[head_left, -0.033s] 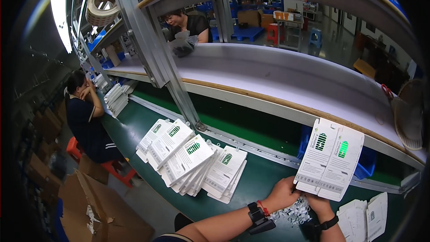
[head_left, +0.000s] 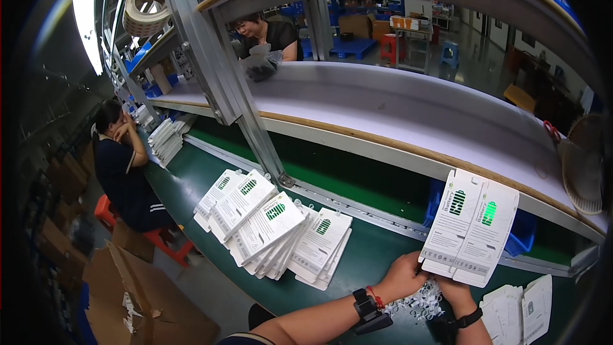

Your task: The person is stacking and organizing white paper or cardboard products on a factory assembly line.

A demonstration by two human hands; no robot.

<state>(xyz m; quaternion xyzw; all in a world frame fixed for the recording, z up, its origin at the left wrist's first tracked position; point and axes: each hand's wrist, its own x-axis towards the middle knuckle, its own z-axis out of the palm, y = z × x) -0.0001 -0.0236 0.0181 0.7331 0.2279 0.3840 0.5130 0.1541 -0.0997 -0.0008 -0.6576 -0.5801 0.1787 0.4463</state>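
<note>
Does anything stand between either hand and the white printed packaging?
Nothing visible does: the left hand and right hand meet the lower edge of the white printed packaging. The small white pieces lie lower, on the green tabletop.

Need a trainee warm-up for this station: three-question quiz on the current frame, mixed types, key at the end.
1. True or false: the left hand and right hand are both at the lower edge of the white printed packaging.
2. Which lies on the green bench between the two wrists?
A) a tape roll
B) a heap of small whitish pieces
C) a red stool
3. Fill in: the open cardboard box stands at the picture's lower ____.

Key: 1. True; 2. B; 3. left
</note>
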